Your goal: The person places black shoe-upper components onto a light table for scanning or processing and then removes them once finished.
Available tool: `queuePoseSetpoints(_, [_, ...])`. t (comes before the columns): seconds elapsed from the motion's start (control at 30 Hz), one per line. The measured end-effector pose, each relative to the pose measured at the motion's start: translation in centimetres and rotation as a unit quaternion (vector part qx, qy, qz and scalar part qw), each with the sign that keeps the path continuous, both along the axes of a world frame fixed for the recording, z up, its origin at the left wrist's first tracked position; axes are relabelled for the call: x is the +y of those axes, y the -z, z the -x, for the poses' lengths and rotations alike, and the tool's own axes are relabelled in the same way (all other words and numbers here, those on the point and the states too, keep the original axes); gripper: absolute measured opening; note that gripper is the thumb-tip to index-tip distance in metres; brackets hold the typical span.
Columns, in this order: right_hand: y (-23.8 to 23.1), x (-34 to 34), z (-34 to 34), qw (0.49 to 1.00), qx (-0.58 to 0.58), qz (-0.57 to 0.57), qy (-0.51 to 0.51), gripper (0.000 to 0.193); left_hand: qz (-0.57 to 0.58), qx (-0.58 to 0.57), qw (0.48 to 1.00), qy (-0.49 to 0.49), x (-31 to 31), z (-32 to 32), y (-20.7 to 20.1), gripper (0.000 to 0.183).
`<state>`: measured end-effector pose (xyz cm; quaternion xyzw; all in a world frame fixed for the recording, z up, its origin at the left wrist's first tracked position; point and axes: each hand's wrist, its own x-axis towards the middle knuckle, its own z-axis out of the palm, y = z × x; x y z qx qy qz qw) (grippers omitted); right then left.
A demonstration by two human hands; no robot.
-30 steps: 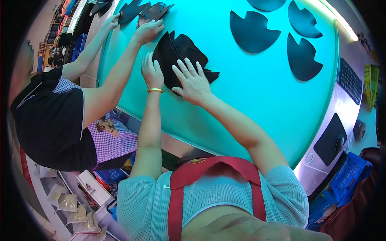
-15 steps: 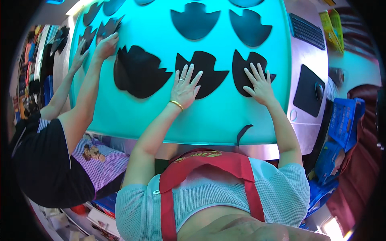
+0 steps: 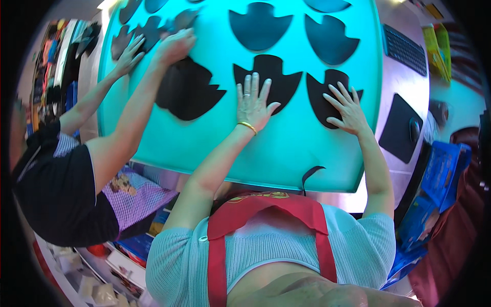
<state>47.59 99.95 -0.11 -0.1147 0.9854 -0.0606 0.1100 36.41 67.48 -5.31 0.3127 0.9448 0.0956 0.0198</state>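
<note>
My left hand (image 3: 254, 104) lies flat with fingers spread on a black cut piece (image 3: 276, 77) on the glowing turquoise table (image 3: 286, 148). My right hand (image 3: 348, 110) rests the same way on a second black cut piece (image 3: 322, 97) to its right. Both pieces lie flat and apart from each other. A stack of black cut pieces (image 3: 186, 92) sits to the left of my left hand.
A co-worker in a black top stands at the left, a hand (image 3: 176, 45) above the stack and the other hand (image 3: 128, 53) on pieces further left. More black pieces (image 3: 261, 25) lie at the back. A keyboard (image 3: 404, 48) and mouse pad (image 3: 401, 128) lie on the right.
One second ago both my hands were on the stack. Since then two pieces have been laid out side by side, and each hand now presses one flat. The view has shifted slightly.
</note>
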Motion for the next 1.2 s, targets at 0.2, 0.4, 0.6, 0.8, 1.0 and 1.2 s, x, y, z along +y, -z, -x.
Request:
queuePoseSetpoints(0.2, [-1.1, -12.3, 4.9, 0.963, 0.188, 0.195, 0.002, 0.052, -0.027, 0.142, 0.983, -0.114, -10.5, 3.9, -2.8, 0.066])
queuePoseSetpoints(0.4, [1.7, -34.8, 12.6, 0.957, 0.124, 0.258, -0.041, 0.068, 0.058, -0.009, 0.985, -0.161, -21.6, -2.8, -1.6, 0.071])
queuePoseSetpoints(0.6, [4.5, -35.0, 4.1, 0.978, 0.075, 0.137, -0.141, 0.067, -0.088, -0.471, 0.864, -0.151, -25.1, -5.3, -7.7, 0.05])
queuePoseSetpoints(0.8, [1.5, -22.2, -8.1, 0.998, 0.02, 0.049, 0.02, 0.06, 0.059, 0.124, 0.99, -0.012, -22.8, 2.0, -3.9, 0.057])
queuePoseSetpoints(1.0, [-0.7, -13.4, -17.2, 0.993, -0.013, 0.002, 0.12, 0.055, 0.102, 0.04, 0.993, -0.048, -20.3, -0.9, 0.4, 0.074])
queuePoseSetpoints(1.2, [-0.5, -11.4, -18.2, 0.992, 0.007, 0.014, 0.127, 0.054, 0.096, -0.094, 0.991, 0.024, -15.7, -11.9, -5.1, 0.065])
